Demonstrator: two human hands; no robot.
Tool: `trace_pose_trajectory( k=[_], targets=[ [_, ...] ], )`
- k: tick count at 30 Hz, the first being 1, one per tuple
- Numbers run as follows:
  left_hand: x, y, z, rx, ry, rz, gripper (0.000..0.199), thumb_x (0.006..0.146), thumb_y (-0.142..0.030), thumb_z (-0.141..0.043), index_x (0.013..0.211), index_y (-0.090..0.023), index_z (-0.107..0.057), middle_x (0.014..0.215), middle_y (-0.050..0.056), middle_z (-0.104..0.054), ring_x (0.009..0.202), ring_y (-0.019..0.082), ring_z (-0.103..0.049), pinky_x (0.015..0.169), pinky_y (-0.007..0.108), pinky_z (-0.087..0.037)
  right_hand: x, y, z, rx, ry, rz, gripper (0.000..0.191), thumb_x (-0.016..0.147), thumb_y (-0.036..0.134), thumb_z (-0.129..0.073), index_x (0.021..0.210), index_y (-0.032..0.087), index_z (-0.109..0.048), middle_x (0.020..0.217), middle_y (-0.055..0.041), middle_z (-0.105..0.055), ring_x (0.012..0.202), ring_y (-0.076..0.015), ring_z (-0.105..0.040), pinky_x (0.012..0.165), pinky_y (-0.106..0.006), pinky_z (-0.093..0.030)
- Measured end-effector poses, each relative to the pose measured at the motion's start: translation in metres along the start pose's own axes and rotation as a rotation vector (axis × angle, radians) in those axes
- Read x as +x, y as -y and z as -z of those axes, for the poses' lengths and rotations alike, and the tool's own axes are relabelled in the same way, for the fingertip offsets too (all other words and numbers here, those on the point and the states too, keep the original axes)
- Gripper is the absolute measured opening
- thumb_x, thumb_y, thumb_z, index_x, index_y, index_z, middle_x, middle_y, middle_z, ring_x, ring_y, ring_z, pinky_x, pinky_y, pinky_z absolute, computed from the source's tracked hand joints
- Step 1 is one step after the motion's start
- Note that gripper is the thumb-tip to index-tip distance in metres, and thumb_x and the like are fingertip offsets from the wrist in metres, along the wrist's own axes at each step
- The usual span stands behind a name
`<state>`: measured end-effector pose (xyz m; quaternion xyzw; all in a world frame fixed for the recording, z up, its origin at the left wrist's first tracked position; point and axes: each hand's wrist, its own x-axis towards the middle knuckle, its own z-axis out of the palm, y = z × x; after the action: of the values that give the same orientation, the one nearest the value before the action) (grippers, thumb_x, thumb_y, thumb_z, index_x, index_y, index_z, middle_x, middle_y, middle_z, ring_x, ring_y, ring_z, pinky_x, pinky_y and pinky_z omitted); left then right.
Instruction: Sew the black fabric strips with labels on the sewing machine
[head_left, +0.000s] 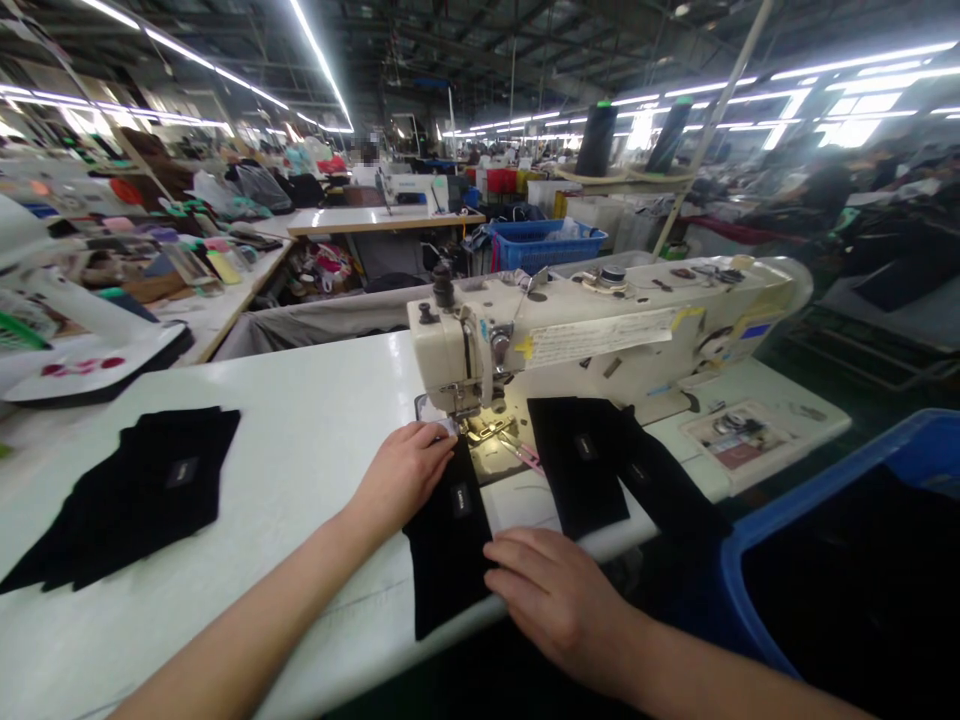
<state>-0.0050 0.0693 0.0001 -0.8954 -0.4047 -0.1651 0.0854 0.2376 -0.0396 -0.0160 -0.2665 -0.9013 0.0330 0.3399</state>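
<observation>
A black cloth piece [450, 560] with a small label lies under the needle area of a cream sewing machine [600, 330]. My left hand [405, 470] rests on its upper left edge beside the presser foot, fingers together and pressing the cloth. My right hand [559, 600] is at the cloth's lower right edge, fingers bent and close together, their tips on the edge; the thumb is hidden. Pink-handled snips [525, 453] lie right of the needle. More black labelled pieces [581, 465] lie to the right of the snips.
A fanned stack of black pieces [150, 490] lies on the left of the pale table [315, 400]. At the right stands a blue tub [757, 620] with black cloth inside. Behind the machine are a blue basket [547, 245] and other workstations. Thread cones [596, 140] stand above.
</observation>
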Motion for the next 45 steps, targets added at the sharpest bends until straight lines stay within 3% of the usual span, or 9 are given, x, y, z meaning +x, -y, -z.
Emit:
trace_pose_trajectory(
  k=[40, 45],
  targets=[
    [0.0047, 0.0080, 0.0002, -0.096, 0.031, 0.020, 0.030, 0.099, -0.020, -0.045, 0.117, -0.017, -0.069, 0.109, 0.012, -0.067, 0.098, 0.026, -0.057, 0.086, 0.044, -0.055, 0.0037, -0.0019, -0.0043, 0.016, -0.021, -0.038, 0.025, 0.100, 0.013, -0.044, 0.112, 0.011, -0.066, 0.111, -0.0100, -0.073, 0.102, -0.0212, -0.064, 0.088, -0.034, -0.052],
    [0.0054, 0.0084, 0.0031, -0.092, 0.055, 0.013, 0.031, 0.099, -0.021, -0.044, 0.117, -0.017, -0.068, 0.110, 0.012, -0.066, 0.098, 0.027, -0.057, 0.086, 0.044, -0.054, 0.0025, 0.0008, -0.0042, 0.024, 0.027, -0.070, 0.023, 0.099, 0.012, -0.046, 0.111, 0.012, -0.065, 0.105, -0.0098, -0.072, 0.098, -0.0209, -0.063, 0.085, -0.034, -0.053]
  ],
)
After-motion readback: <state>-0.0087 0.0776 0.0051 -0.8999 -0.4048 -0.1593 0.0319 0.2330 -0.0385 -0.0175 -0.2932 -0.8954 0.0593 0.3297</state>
